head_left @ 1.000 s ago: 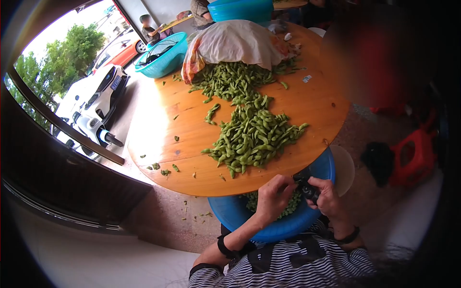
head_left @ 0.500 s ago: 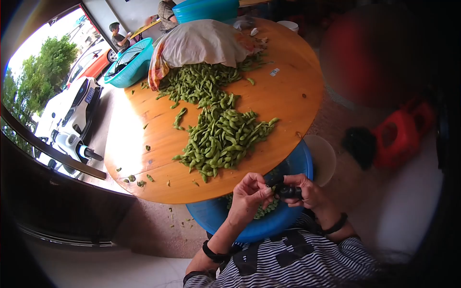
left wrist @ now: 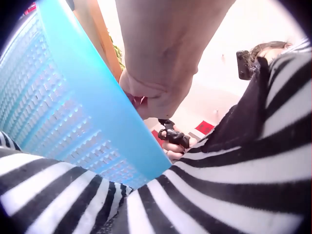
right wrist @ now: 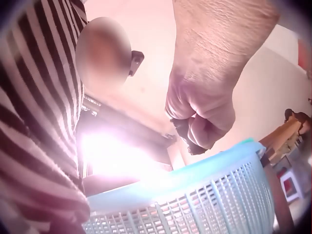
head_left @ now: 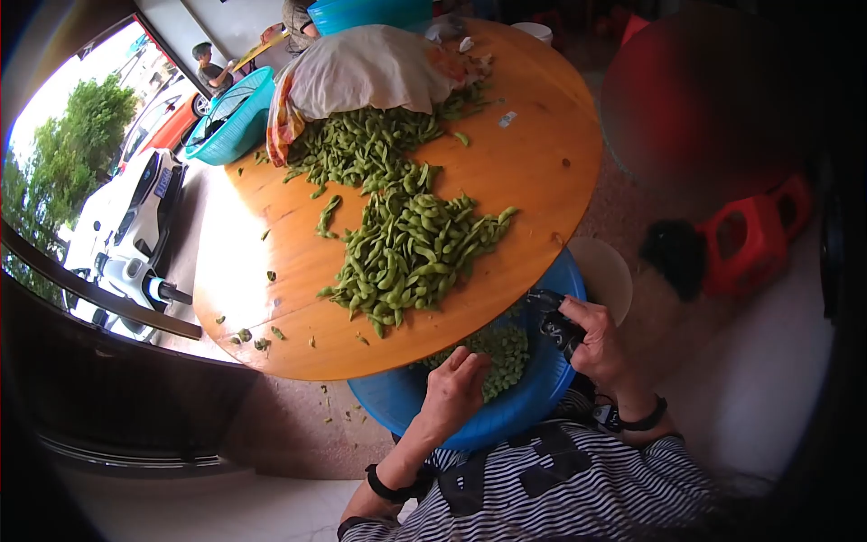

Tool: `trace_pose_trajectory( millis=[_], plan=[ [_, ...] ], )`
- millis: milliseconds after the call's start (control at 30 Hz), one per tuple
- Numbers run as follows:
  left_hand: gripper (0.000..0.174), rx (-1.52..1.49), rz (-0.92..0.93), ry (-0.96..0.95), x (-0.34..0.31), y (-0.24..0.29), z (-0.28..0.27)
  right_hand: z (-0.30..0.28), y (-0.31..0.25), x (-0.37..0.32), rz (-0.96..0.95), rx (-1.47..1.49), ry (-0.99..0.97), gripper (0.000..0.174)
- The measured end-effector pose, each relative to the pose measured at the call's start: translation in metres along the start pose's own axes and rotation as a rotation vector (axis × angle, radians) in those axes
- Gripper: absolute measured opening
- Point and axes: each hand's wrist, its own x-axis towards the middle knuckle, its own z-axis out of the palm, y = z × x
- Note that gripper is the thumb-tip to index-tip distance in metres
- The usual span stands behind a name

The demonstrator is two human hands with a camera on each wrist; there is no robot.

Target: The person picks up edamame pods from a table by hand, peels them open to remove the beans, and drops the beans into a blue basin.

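Observation:
My right hand [head_left: 596, 343] grips a glossy black hand tool [head_left: 562, 334] over the right rim of a blue basket [head_left: 551, 397]; the tool's exact kind is not clear. In the left wrist view the same black tool [left wrist: 174, 138] pokes out beyond the basket wall. My left hand [head_left: 454, 390] hovers over the basket's near left side, fingers curled inward; I cannot tell if they hold anything. Small green shelled beans [head_left: 501, 354] lie inside the basket. On the wooden table [head_left: 533, 172] above it, green soybean pods [head_left: 406, 253] are heaped close to both hands.
A pale cloth [head_left: 370, 72] covers the far part of the heap. A turquoise basket [head_left: 237, 117] stands at the table's far left. Beside the blue basket is a pale bucket [head_left: 603, 275], and a red plastic stool [head_left: 745, 239] stands to the right. Scraps lie on the table's left.
Half a second ago both hands met at the black tool with a small green piece between them. Now they are apart, the left hand lower over the basket. The head view has swung right.

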Motion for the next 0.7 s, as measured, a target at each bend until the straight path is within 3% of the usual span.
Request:
trace_pose_trajectory(
  millis=[167,233,267,333,400,467,500,533,567,633,667,700],
  plan=[
    [0.020,0.159,-0.004,-0.065,-0.004,-0.009,0.009,-0.004,-0.016,0.003,0.010,0.098,-0.004,0.043],
    [0.019,-0.060,-0.036,-0.057,-0.002,-0.011,0.012,0.001,-0.016,0.004,0.046,0.126,-0.023,0.038],
    [0.019,-0.057,-0.035,-0.058,-0.001,-0.009,0.012,0.008,-0.011,0.003,-0.024,0.109,-0.033,0.035],
    [0.016,-0.571,-0.385,-0.070,0.006,0.002,0.011,0.016,-0.007,0.001,-0.114,0.074,-0.122,0.037],
    [0.016,-0.617,-0.325,-0.059,0.018,0.017,0.013,0.033,0.003,0.004,-0.289,0.084,0.031,0.039],
    [0.016,-0.662,-0.267,-0.050,0.032,0.026,0.008,0.031,0.007,0.005,-0.226,0.064,0.132,0.038],
    [0.018,-0.485,-0.208,-0.010,0.038,0.029,0.003,0.029,0.009,0.006,-0.158,0.044,0.234,0.038],
    [0.020,-0.308,-0.149,0.028,0.045,0.029,-0.002,0.010,-0.004,0.010,-0.092,0.173,0.170,0.032],
    [0.022,-0.087,-0.035,0.167,0.050,0.018,-0.006,-0.001,-0.001,0.011,-0.036,0.116,0.243,0.034],
    [0.019,0.270,-0.018,0.308,0.061,0.010,-0.026,-0.024,0.002,0.007,0.021,0.061,0.315,0.037],
    [0.019,0.472,0.005,0.344,0.064,0.003,-0.031,-0.036,0.000,0.004,0.171,-0.074,0.339,0.039],
    [0.019,0.473,0.007,0.346,0.065,-0.001,-0.033,-0.045,0.000,0.002,0.321,-0.209,0.362,0.043]
  ],
)
